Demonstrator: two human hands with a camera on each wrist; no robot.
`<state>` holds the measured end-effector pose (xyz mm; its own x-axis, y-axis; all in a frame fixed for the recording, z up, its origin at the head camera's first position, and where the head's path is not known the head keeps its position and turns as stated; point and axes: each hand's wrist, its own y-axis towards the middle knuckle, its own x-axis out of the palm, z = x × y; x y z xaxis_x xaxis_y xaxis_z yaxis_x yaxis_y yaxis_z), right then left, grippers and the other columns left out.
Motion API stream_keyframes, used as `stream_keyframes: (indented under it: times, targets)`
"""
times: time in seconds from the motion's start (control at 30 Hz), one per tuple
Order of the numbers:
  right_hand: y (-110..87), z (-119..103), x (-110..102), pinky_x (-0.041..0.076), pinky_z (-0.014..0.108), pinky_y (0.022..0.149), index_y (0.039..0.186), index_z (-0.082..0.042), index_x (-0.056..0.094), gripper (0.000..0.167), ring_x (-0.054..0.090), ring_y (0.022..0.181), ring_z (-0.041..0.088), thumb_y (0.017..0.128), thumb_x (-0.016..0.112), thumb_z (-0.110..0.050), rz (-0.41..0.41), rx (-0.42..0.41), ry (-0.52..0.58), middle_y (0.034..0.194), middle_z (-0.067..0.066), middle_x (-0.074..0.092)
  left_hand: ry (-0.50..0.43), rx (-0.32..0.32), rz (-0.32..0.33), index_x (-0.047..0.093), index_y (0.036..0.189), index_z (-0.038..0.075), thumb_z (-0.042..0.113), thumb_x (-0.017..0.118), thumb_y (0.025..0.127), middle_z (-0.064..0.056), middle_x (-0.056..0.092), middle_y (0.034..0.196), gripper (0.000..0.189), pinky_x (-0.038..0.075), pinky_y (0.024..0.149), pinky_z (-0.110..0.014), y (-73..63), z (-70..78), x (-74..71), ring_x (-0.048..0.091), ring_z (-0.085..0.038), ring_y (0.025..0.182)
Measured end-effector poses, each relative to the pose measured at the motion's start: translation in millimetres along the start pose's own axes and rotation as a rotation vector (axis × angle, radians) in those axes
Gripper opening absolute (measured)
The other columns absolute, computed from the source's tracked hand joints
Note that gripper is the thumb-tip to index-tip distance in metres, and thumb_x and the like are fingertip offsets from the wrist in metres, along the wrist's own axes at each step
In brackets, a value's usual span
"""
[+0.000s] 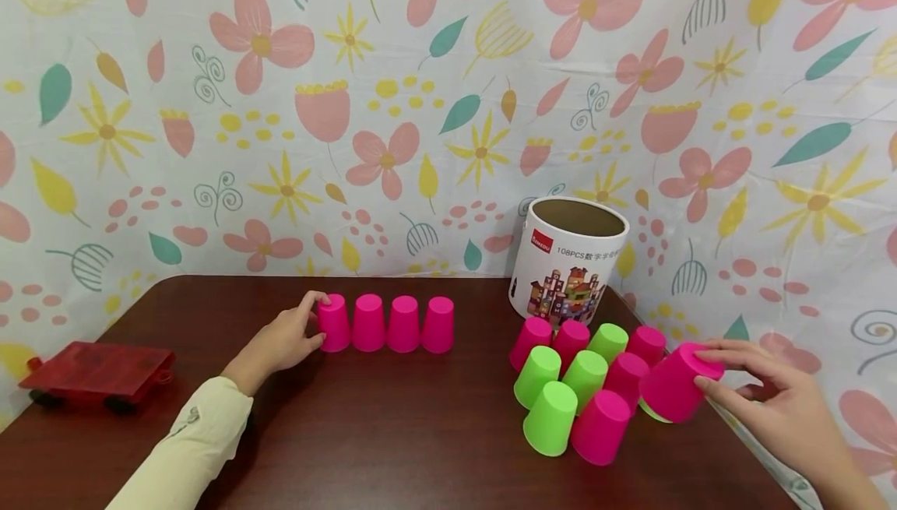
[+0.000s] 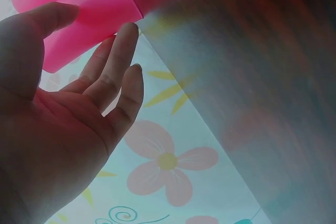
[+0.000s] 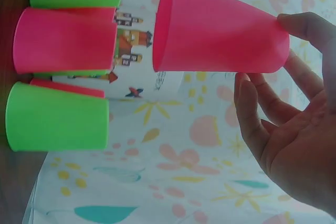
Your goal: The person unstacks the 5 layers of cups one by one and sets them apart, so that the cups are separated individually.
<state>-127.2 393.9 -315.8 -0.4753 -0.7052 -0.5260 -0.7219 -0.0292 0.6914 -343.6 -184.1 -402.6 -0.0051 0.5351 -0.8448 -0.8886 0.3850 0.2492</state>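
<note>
Several pink cups (image 1: 404,325) stand upside down in a row at the middle of the table. My left hand (image 1: 280,340) holds the leftmost pink cup (image 1: 336,327) between thumb and fingers; its thumb overlaps the cup's side in the left wrist view. At the right, my right hand (image 1: 785,409) grips another pink cup (image 3: 220,35) near its base, raised and tilted with its mouth downward. A green rim (image 1: 655,413) shows just below that cup. Beside it stands a cluster of upside-down pink cups (image 1: 601,426) and green cups (image 1: 550,418).
A white bucket (image 1: 522,276) with printed building blocks stands behind the cluster, its top uncovered. A red toy cart (image 1: 101,374) with black wheels sits at the left of the dark table (image 1: 392,440). Flower-patterned cloth (image 1: 420,144) hangs behind and along the right side.
</note>
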Motion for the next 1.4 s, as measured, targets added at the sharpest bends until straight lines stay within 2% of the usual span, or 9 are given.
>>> stream_keyframes:
  times: [0.23, 0.47, 0.6, 0.73, 0.93, 1.17, 1.4]
  targets:
    - [-7.8, 10.1, -0.9, 0.050, 0.018, 0.053, 0.104, -0.001, 0.072, 0.038, 0.061, 0.092, -0.003, 0.071, 0.078, 0.017, -0.049, 0.043, -0.051, 0.108, -0.009, 0.067, -0.006, 0.008, -0.005, 0.032, 0.129, 0.015, 0.008, 0.072, 0.089, -0.023, 0.065, 0.109, 0.057, 0.051, 0.067, -0.044, -0.6, -0.2, 1.9, 0.065, -0.036, 0.094]
    - [-16.9, 25.8, 2.7, 0.048, 0.023, 0.052, 0.110, -0.007, 0.072, 0.032, 0.058, 0.086, -0.002, 0.080, 0.080, 0.001, -0.142, 0.130, -0.086, 0.108, -0.019, 0.064, -0.003, -0.001, -0.007, 0.032, 0.130, 0.014, 0.008, 0.072, 0.089, -0.022, 0.065, 0.108, 0.058, 0.051, 0.067, -0.043, 0.1, 0.7, 0.4, 0.064, -0.035, 0.095]
    - [-19.2, 33.5, 6.6, 0.048, 0.023, 0.054, 0.110, -0.011, 0.072, 0.034, 0.060, 0.084, 0.000, 0.079, 0.081, -0.002, -0.190, 0.109, -0.100, 0.106, -0.015, 0.066, -0.006, 0.001, -0.003, 0.032, 0.130, 0.014, 0.008, 0.072, 0.089, -0.022, 0.065, 0.109, 0.058, 0.051, 0.067, -0.042, 0.0, 1.1, -0.3, 0.064, -0.035, 0.095]
    - [-21.2, 39.1, 11.5, 0.048, 0.023, 0.057, 0.109, -0.013, 0.072, 0.032, 0.065, 0.075, 0.007, 0.080, 0.081, -0.003, -0.245, 0.104, -0.092, 0.102, -0.011, 0.068, -0.002, 0.004, 0.000, 0.032, 0.130, 0.015, 0.008, 0.072, 0.089, -0.023, 0.065, 0.109, 0.058, 0.050, 0.065, -0.042, -0.3, 0.4, 0.3, 0.064, -0.035, 0.094]
    - [-20.8, 43.7, 19.9, 0.054, 0.025, 0.065, 0.113, -0.010, 0.070, 0.031, 0.067, 0.077, 0.014, 0.083, 0.079, -0.008, -0.339, 0.193, -0.047, 0.102, -0.007, 0.070, 0.009, 0.005, 0.009, 0.032, 0.129, 0.016, 0.009, 0.072, 0.089, -0.023, 0.066, 0.110, 0.057, 0.052, 0.065, -0.046, -0.3, -0.3, 0.2, 0.066, -0.035, 0.093]
    - [-19.2, 52.2, 24.7, 0.056, 0.025, 0.068, 0.115, -0.003, 0.068, 0.033, 0.067, 0.084, 0.013, 0.084, 0.077, -0.003, -0.392, 0.187, 0.020, 0.104, -0.004, 0.070, 0.010, 0.006, 0.004, 0.031, 0.129, 0.015, 0.008, 0.072, 0.089, -0.024, 0.066, 0.110, 0.057, 0.052, 0.067, -0.047, -0.8, 0.3, -0.1, 0.066, -0.036, 0.093]
    - [-19.2, 56.4, 23.8, 0.057, 0.026, 0.068, 0.117, 0.001, 0.066, 0.035, 0.068, 0.084, 0.015, 0.085, 0.077, -0.005, -0.439, 0.244, 0.051, 0.104, -0.008, 0.069, 0.004, 0.007, 0.005, 0.031, 0.129, 0.015, 0.008, 0.072, 0.089, -0.023, 0.066, 0.108, 0.057, 0.051, 0.065, -0.044, -0.4, 1.6, -0.4, 0.065, -0.033, 0.088]
